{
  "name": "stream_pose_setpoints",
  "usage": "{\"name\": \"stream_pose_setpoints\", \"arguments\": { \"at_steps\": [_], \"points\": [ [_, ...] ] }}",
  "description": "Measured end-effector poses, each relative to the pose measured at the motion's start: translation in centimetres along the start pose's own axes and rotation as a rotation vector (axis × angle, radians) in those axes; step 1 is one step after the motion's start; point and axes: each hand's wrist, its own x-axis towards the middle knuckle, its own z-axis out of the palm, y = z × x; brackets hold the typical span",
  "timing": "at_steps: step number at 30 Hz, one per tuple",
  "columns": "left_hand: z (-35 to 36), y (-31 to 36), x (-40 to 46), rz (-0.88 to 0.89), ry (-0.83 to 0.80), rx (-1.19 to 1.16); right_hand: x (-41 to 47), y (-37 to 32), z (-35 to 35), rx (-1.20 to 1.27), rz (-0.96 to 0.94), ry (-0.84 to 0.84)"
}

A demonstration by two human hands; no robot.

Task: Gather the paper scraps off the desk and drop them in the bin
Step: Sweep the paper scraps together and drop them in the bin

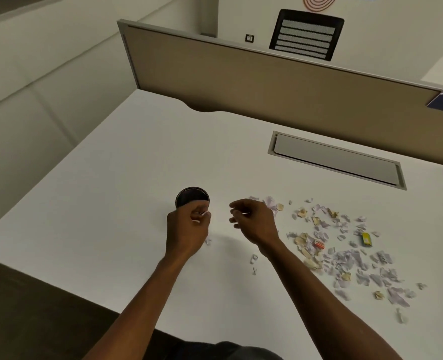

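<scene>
White matte desk (126, 162), smooth. Small round black bin (192, 196) near centre, dark open mouth, thin rim. Left hand (186, 229) just in front of bin, fingers curled, pinching thin white paper bits at fingertips. Right hand (254, 220) raised beside it, fingers loosely curled; contents cannot be told. Paper scraps (345, 255) spread on desk right of hands: torn, crumpled, pale lilac and cream; few strays near wrists. Yellow wrapper (365, 239) and red-white scrap (319, 245) among them. Tan fabric partition (267, 87) behind; recessed grey cable flap (335, 159).
</scene>
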Motion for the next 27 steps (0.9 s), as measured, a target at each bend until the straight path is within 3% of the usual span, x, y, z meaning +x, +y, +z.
{"name": "stream_pose_setpoints", "arguments": {
  "at_steps": [3,8,16,21,27],
  "points": [
    [2.2,-1.3,-3.0,0.046,-0.122,-0.013,-1.8,4.5,-2.6,-0.113,0.04,0.122],
    [5.5,-5.4,-6.2,-0.044,-0.338,0.302,-3.5,10.1,-5.4,-0.367,0.025,0.248],
    [8.6,-7.1,-9.3,0.285,-0.543,0.534,-2.9,12.0,-5.1,-0.691,-0.106,0.075],
    [9.5,-6.3,-8.7,0.423,-0.579,0.398,-3.2,12.7,-4.0,-0.84,-0.164,-0.093],
    [9.2,-5.3,-5.8,0.394,-0.461,0.192,-2.7,11.1,-4.1,-0.683,-0.268,-0.016]
  ]
}}
